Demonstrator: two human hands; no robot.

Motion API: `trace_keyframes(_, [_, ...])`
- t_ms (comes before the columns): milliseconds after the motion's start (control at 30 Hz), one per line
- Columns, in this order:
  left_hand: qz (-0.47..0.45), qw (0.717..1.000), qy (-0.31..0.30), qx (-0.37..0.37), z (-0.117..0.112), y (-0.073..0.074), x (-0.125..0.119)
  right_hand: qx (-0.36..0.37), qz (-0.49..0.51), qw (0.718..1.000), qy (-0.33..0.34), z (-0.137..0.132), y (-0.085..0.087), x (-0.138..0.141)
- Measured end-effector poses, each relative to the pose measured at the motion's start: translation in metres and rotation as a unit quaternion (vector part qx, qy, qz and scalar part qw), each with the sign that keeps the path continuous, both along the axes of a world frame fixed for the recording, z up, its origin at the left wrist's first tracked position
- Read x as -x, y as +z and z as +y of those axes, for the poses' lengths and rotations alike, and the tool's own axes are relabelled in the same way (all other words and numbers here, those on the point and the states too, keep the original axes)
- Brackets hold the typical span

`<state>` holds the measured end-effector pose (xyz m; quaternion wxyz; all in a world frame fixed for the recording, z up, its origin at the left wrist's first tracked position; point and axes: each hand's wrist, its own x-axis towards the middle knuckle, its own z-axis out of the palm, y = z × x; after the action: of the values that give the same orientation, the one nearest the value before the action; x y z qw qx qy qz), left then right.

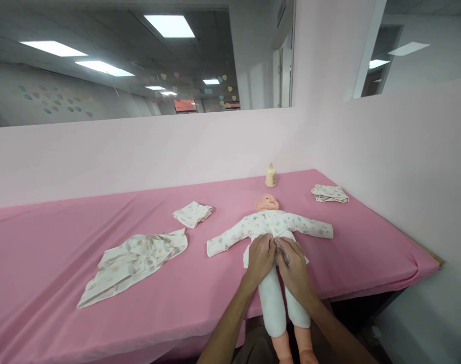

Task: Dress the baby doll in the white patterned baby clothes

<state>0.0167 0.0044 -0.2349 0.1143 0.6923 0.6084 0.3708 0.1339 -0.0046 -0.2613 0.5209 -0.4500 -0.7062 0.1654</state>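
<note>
A baby doll (267, 202) lies on its back on the pink-covered table (63, 263), head away from me, legs over the front edge. It wears a white printed shirt (268, 222) with sleeves spread out and white trousers (272, 298). My left hand (261, 255) and my right hand (293, 265) rest side by side at the doll's waist. Both have fingers curled, pinching the shirt's lower hem where the two front edges meet.
A loose printed garment (134, 265) lies spread at the left. A small folded cloth (192, 213) sits behind it, another folded cloth (330, 193) at the far right. A small cream bottle (271, 176) stands by the pink wall (405, 167).
</note>
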Motion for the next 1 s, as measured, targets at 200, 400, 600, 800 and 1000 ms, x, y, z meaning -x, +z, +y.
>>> trace_keyframes(200, [-0.007,1.0,-0.015,0.01,0.0,-0.001,0.003,-0.002,-0.022,1.0,0.016,0.005,0.003,-0.004])
trace_keyframes(400, [-0.017,0.999,-0.015,0.025,-0.001,0.001,0.002,-0.055,-0.107,0.992,-0.022,0.005,-0.001,-0.004])
trace_keyframes(600, [-0.02,0.998,-0.033,0.044,-0.002,0.009,0.005,-0.081,-0.194,0.977,-0.046,0.005,-0.002,-0.007])
trace_keyframes(800, [0.008,0.998,-0.033,0.061,-0.002,0.011,0.006,-0.099,-0.236,0.966,-0.046,0.013,-0.006,-0.014])
trace_keyframes(1000, [-0.034,0.997,-0.02,0.059,-0.003,0.01,0.002,-0.125,-0.21,0.969,-0.047,0.013,-0.008,-0.015])
